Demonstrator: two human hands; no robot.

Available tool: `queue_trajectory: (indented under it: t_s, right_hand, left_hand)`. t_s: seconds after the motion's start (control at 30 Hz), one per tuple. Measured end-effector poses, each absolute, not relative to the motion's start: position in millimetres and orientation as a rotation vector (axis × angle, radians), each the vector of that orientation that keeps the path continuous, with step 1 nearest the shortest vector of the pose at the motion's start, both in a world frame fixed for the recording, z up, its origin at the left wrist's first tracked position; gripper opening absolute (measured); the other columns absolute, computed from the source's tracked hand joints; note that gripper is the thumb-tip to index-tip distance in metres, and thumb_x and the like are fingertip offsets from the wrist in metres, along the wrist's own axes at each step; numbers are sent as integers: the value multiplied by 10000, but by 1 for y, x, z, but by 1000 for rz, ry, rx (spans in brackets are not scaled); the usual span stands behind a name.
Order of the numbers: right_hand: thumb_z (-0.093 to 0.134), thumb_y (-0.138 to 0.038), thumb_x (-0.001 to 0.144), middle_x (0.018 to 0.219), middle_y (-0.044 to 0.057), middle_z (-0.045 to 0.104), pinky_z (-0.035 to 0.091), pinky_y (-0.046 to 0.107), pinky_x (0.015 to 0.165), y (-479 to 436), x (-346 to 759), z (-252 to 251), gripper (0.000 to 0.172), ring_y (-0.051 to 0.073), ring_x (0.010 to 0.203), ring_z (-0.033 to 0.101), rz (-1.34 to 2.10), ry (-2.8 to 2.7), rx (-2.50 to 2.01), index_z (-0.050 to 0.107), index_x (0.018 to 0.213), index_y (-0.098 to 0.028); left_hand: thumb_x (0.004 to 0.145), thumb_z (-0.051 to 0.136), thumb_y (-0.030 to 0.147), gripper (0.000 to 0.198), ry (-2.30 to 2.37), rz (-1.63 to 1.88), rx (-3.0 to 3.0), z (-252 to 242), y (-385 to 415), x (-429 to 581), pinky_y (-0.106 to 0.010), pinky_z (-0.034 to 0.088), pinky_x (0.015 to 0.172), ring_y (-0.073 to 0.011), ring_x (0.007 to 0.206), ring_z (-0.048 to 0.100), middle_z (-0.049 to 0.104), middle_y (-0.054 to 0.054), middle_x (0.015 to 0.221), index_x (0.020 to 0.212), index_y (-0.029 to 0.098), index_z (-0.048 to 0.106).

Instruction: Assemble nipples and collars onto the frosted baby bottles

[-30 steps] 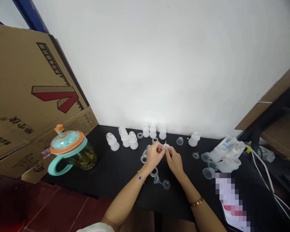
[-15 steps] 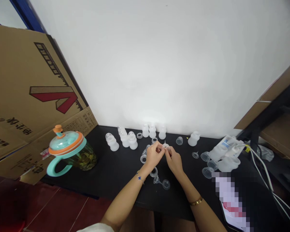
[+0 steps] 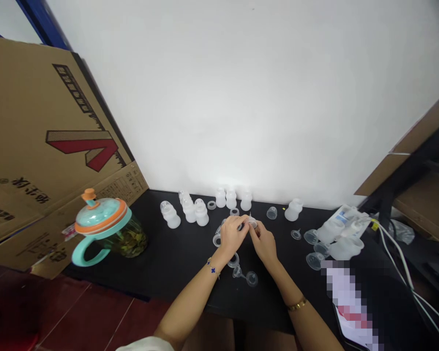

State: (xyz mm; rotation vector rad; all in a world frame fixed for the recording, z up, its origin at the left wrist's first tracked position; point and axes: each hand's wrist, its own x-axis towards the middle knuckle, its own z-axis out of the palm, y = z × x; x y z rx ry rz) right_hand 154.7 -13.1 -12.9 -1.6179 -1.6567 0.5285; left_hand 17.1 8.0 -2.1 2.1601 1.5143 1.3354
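Above the middle of the black table, my left hand (image 3: 232, 236) and my right hand (image 3: 265, 244) meet at the fingertips. Between them is a baby bottle nipple in a white screw ring (image 3: 252, 223), its tip pointing up. Both hands are closed on it, and the fingers partly cover it. Below my left wrist lie a loose ring (image 3: 233, 261) and a clear nipple (image 3: 237, 272), with another nipple (image 3: 252, 279) beside them. More rings (image 3: 217, 240) are partly hidden behind my left hand. A single nipple (image 3: 296, 235) lies to the right.
Capped baby bottles (image 3: 189, 209) stand at the back left. Uncapped bottles (image 3: 230, 199) line the wall; another bottle (image 3: 294, 210) stands farther right, near a clear cap (image 3: 271, 213). A large tea jug (image 3: 131, 239) is left. Bottles in a bag (image 3: 346, 226), cables and a phone (image 3: 351, 312) occupy the right.
My fingers have shifted slightly around the nipple and ring, and more of the ring's face shows. The other things on the table stay where they were.
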Motion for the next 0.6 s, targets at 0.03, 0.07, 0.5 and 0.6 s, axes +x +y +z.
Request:
queue_trajectory:
  t_s: [0.03, 0.07, 0.5, 0.6]
  right_hand:
    - [396, -518, 972, 628, -11, 613, 311, 270, 555, -13, 155, -13, 379, 208, 560, 584, 525, -1662, -1620, 650, 1036, -243]
    - [397, -516, 971, 625, -12, 607, 310, 269, 554, -13, 155, -13, 373, 204, 558, 580, 522, -1667, -1621, 650, 1002, -243]
    - [377, -582, 971, 628, 12, 650, 364, 267, 546, -12, 155, -16, 446, 217, 597, 620, 583, -1565, -1540, 655, 904, -240]
    - [382, -587, 967, 637, 14, 657, 376, 269, 550, -11, 156, -16, 447, 223, 606, 628, 607, -1559, -1531, 660, 929, -239]
  left_hand:
    - [901, 643, 189, 205, 1517, 1334, 2169, -2, 8, 17, -322, 508, 810, -210, 854, 661, 758, -28, 910, 1041, 279, 761]
    - [908, 637, 193, 208, 1519, 1335, 2174, -2, 7, 17, -325, 513, 821, -213, 875, 664, 756, -31, 921, 1049, 282, 762]
    - [909, 594, 197, 252, 1378, 1336, 2037, -6, 8, 21, -314, 558, 803, -194, 886, 694, 755, -32, 997, 1141, 242, 682]
    - [904, 582, 172, 236, 1339, 1341, 2013, -7, 9, 20, -299, 565, 796, -186, 900, 696, 750, -27, 982, 1113, 241, 668]
